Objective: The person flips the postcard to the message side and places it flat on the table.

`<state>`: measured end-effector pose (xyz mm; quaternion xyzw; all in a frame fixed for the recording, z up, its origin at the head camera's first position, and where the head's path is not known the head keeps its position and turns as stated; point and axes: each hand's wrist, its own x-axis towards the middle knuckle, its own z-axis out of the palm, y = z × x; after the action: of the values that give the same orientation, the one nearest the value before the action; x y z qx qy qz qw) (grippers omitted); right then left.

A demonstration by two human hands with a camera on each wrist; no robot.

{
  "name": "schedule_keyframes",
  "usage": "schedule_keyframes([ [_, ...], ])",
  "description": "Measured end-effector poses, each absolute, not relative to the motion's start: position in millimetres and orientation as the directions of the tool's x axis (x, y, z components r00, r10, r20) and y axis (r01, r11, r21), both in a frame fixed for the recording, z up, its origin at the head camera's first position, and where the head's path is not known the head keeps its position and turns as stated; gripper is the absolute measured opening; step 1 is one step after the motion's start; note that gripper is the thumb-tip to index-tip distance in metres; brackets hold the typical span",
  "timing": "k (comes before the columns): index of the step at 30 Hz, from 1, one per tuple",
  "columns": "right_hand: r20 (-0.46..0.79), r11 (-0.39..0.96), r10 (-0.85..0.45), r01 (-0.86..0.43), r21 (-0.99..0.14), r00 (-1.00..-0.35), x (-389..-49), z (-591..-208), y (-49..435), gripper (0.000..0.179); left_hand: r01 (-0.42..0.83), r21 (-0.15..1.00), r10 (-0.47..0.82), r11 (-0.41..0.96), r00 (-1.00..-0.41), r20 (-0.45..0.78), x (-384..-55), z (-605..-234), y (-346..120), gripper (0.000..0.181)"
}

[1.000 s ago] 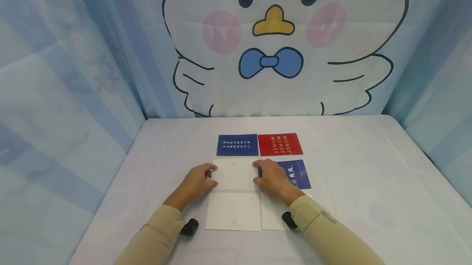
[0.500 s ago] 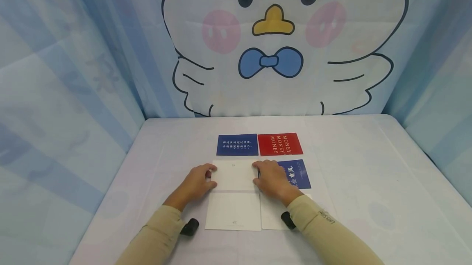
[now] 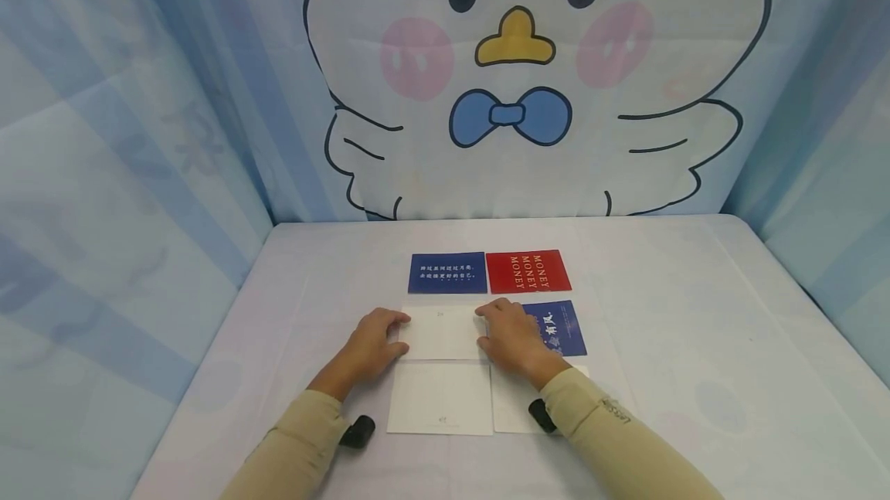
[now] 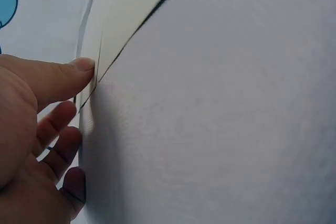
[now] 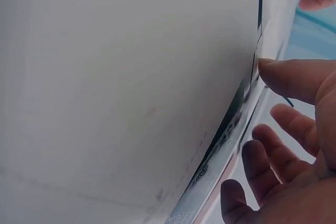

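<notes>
A blank-looking white card (image 3: pixel 441 336) with a tiny mark near its far edge lies between my two hands. My left hand (image 3: pixel 371 345) touches its left edge, thumb at the near corner and index finger higher up. At the opposite edge, the thumb and fingers of my right hand (image 3: pixel 514 339) touch the card. That hand partly covers a blue card (image 3: pixel 568 330) with white characters. In the left wrist view the thumb (image 4: pixel 79 72) meets a card edge, the other fingers loosely bent; the right thumb (image 5: pixel 283 74) does likewise in the right wrist view.
A blue card (image 3: pixel 447 273) and a red MONEY card (image 3: pixel 528 272) form the far row. Nearer lie a white card (image 3: pixel 439 399) and another white card (image 3: pixel 511 407), partly under my right forearm. The white tabletop (image 3: pixel 695 330) reaches a curtain (image 3: pixel 514 183) behind.
The far edge of the white card between my hands has come slightly lower in the head view, while its near edge stays almost in place. My hands have barely moved.
</notes>
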<state>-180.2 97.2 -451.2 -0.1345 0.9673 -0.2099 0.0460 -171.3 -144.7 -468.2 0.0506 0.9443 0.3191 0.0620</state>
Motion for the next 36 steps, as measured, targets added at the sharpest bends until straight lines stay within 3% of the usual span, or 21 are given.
schedule_keyframes([
  [8,-0.064,0.856,-0.27,-0.209,-0.474,-0.961,-179,-450,96,0.054,0.046,0.63,0.136,0.776,-0.986,-0.096,-168,-467,-145,0.045],
  [25,-0.09,0.837,-0.28,-0.197,-0.51,-0.956,-174,-447,97,0.051,0.04,0.627,0.131,0.778,-0.986,-0.099,-167,-462,-143,0.051],
  [36,-0.064,0.842,-0.339,-0.273,-0.466,-0.938,-158,-422,151,0.058,0.159,0.648,0.252,0.744,-0.966,-0.052,-158,-433,-111,0.06],
])
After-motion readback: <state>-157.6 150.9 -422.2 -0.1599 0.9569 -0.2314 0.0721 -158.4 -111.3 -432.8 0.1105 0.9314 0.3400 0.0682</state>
